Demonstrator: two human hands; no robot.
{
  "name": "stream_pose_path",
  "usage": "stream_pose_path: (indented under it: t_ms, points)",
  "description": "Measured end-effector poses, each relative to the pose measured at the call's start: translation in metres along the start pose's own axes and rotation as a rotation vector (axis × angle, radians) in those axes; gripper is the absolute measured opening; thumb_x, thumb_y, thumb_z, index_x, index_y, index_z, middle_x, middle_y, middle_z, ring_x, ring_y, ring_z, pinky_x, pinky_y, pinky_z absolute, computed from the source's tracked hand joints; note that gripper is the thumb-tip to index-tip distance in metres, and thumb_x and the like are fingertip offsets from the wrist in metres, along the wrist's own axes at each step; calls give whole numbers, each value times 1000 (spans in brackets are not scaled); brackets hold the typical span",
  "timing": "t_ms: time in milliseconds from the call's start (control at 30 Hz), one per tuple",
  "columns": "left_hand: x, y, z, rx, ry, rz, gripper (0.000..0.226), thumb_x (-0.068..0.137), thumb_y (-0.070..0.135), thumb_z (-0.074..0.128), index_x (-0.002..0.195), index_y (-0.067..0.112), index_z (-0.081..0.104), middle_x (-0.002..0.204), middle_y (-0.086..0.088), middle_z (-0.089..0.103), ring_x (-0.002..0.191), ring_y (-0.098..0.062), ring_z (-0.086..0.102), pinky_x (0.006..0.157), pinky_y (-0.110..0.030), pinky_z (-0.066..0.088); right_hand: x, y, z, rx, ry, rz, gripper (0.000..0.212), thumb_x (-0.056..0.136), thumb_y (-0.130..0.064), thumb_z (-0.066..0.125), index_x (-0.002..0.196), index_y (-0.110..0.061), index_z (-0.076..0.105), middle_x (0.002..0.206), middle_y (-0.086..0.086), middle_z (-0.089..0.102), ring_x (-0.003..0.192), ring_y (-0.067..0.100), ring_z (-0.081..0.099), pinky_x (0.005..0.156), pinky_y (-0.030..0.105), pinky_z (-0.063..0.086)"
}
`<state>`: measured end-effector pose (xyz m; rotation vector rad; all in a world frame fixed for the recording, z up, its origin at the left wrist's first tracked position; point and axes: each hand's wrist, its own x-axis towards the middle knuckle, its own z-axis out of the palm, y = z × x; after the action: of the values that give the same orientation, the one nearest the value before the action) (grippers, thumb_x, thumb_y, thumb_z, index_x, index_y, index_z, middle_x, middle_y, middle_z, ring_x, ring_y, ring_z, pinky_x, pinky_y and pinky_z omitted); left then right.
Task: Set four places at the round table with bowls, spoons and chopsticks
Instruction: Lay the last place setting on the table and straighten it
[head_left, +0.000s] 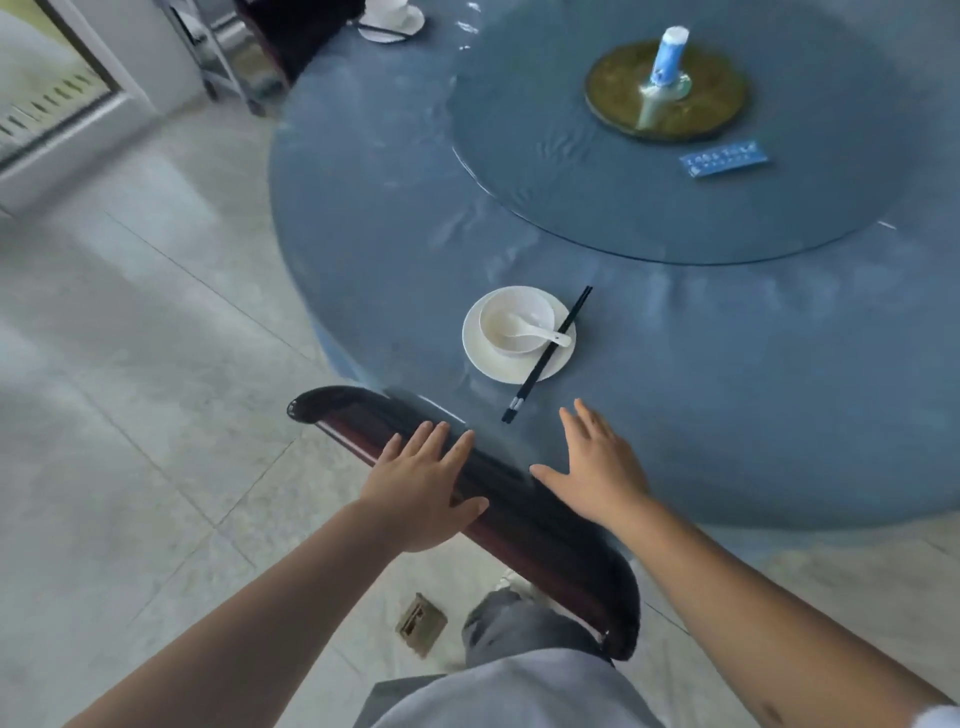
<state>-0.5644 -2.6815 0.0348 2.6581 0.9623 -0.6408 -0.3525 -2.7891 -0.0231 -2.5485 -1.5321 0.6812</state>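
A white bowl (514, 319) stands on a white saucer (498, 366) near the front edge of the round blue table (727, 389). A white spoon (537, 332) lies in the bowl, handle to the right. Black chopsticks (550, 353) lie slanted across the saucer's right rim. A second white place setting (392, 21) sits at the table's far left edge, partly cut off. My left hand (423, 491) is flat on the dark chair back (498, 504), fingers straight. My right hand (597, 467) is spread open over the table edge, holding nothing.
A glass turntable (649, 208) covers the table's middle, with a brass base (667, 93), a blue and white vase (670, 57) and a blue card (724, 158). A metal floor socket (421, 623) lies by my feet. Tiled floor stretches left; more furniture stands at the back.
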Motion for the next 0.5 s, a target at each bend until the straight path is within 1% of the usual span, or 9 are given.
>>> stream_pose_path:
  t_ms: [67,133,200,300,500]
  points:
    - [5,-7,0,5,-28,3,86,87,75,29,155,35,-6,165,-3,-1,152,-26,-6,120,-48,3,12,0,4,-12,-2,12,94,83,-68,50,154,-17,14,164,7,6,149,22,10,114,42,25]
    - [10,-13,-4,6,-40,13,86,86,75,29,154,35,-7,165,-3,-3,151,-26,-7,121,-49,5,20,-3,6,-30,-30,16,96,83,-70,49,154,-17,12,164,7,2,149,23,7,114,43,24]
    - [18,-17,-12,10,-18,26,86,85,75,28,153,36,-6,165,-2,-5,151,-26,-9,121,-51,7,25,-6,7,-33,-46,25,100,81,-72,50,154,-18,10,164,6,-2,149,23,5,114,44,23]
    - [36,-24,-27,8,30,56,85,86,74,30,154,36,-5,165,-2,-5,151,-25,-8,121,-49,7,33,-14,6,-20,-48,14,104,77,-74,52,154,-19,9,164,5,-3,149,23,6,115,46,22]
    - [92,-31,-49,33,75,178,89,86,71,36,155,27,-1,165,-5,-3,152,-26,-3,120,-50,14,57,-27,3,-17,-15,38,109,73,-76,54,154,-20,8,164,3,-3,150,22,4,116,47,18]
